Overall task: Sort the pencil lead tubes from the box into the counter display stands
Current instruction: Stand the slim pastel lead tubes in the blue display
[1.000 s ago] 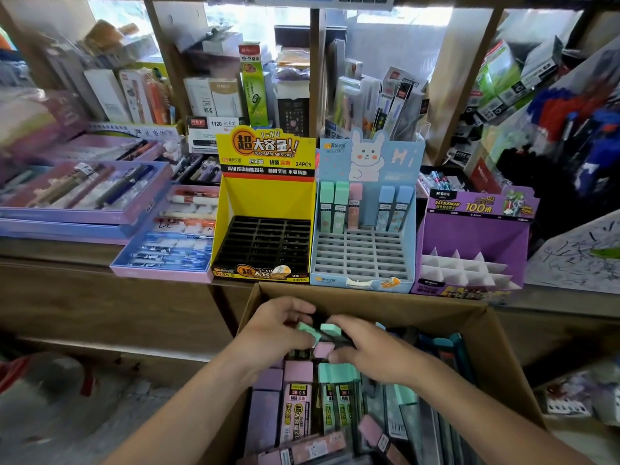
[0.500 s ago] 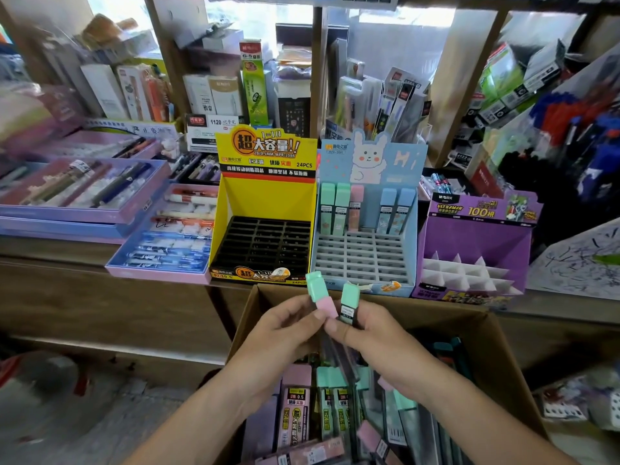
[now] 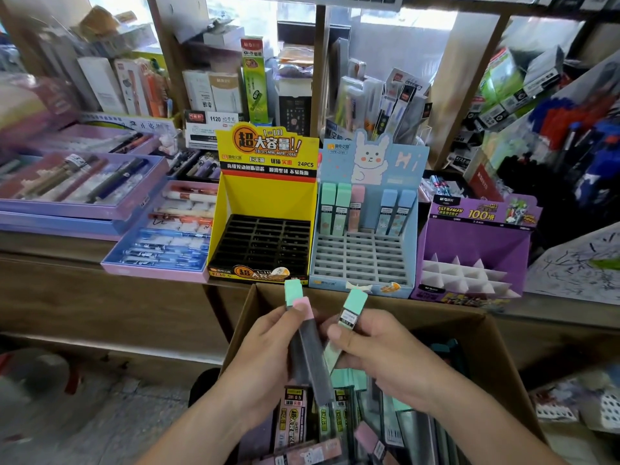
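Observation:
My left hand point(image 3: 265, 350) grips two lead tubes point(image 3: 310, 350), one with a green cap, one with a pink cap, above the cardboard box point(image 3: 486, 333). A green-capped lead tube point(image 3: 352, 313) is pinched in my right hand point(image 3: 382, 354), just right of the others. More tubes point(image 3: 295, 417) lie in the box below. Behind it on the counter stand a yellow display stand point(image 3: 265, 203) with bare black slots, a blue rabbit display stand point(image 3: 365, 229) with several tubes in its back row, and a purple display stand point(image 3: 473, 243) with white dividers.
Purple and pink pen trays point(image 3: 157, 236) lie on the counter to the left. Shelves of stationery boxes point(image 3: 255, 78) fill the back. A wooden counter edge point(image 3: 100, 273) runs in front of the stands. Pen racks point(image 3: 577, 129) crowd the right side.
Both hands rose out of the box with tubes. The two hands have moved slightly apart, the right hand taking one green-capped tube away from the two in the left.

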